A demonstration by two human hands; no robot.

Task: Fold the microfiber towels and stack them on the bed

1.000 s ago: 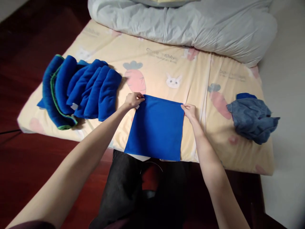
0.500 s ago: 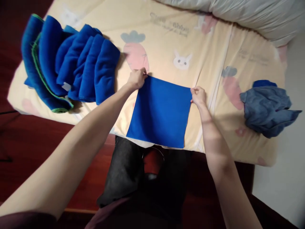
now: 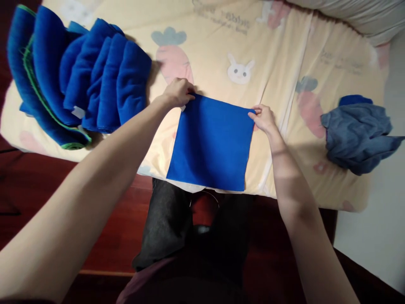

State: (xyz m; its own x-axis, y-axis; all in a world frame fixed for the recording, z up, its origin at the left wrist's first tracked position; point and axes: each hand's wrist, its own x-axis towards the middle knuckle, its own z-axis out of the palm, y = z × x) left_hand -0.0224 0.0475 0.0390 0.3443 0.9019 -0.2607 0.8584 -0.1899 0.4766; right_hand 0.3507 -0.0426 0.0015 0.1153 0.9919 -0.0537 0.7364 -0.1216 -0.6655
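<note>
A flat, roughly square blue cloth lies at the front edge of the bed, its near side reaching the mattress edge. My left hand pinches its far left corner, with a small pale tag showing just under the fingers. At the far right corner, my right hand holds the cloth between thumb and fingers. Both arms reach forward on either side of the cloth.
Several folded blue cloths, one edged in green, are heaped on the left of the bed. A crumpled grey-blue cloth lies at the right over a blue piece. A pale pillow is at the back right.
The whole view has shifted slightly, with the bed's things appearing a little higher. Both hands still grip the cloth's far corners, and a small tag now shows by my left hand.
</note>
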